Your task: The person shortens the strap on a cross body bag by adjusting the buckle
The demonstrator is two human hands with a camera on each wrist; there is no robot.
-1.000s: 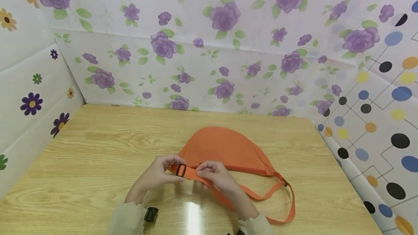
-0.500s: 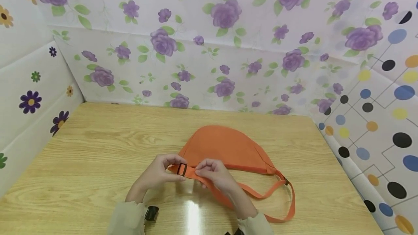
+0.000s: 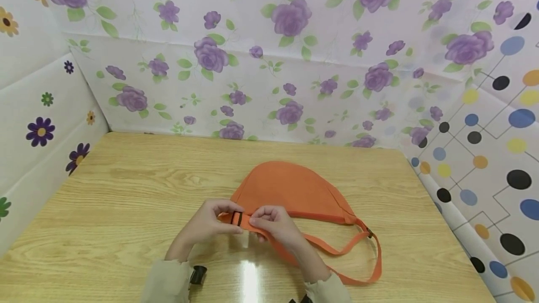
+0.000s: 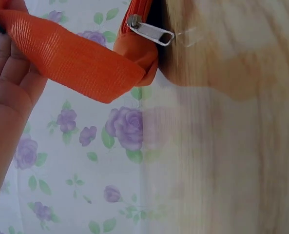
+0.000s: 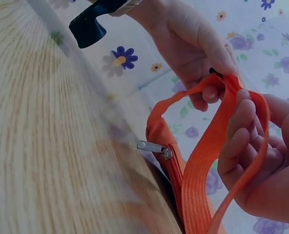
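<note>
An orange waist bag (image 3: 290, 188) lies on the table with its zip edge toward me. My left hand (image 3: 207, 223) pinches the black strap slider (image 3: 237, 219) between thumb and fingers, at the bag's left end. Just to the right, my right hand (image 3: 278, 228) pinches the orange strap (image 3: 246, 222) that runs through the slider. In the right wrist view the strap (image 5: 202, 161) loops around the right fingers (image 5: 239, 117). A silver zip pull (image 5: 154, 146) hangs at the bag's end. The left fingertips are out of sight in the left wrist view.
The rest of the strap (image 3: 376, 261) loops on the wooden table (image 3: 139, 191) at the right, with a second black slider (image 3: 369, 233) on it. Flower-patterned sheets (image 3: 252, 83) stand behind and at the left, a dotted sheet (image 3: 476, 162) at the right.
My left hand and the slider have shifted slightly right, so the gap to my right fingertips is shorter. The bag has stayed in place.
</note>
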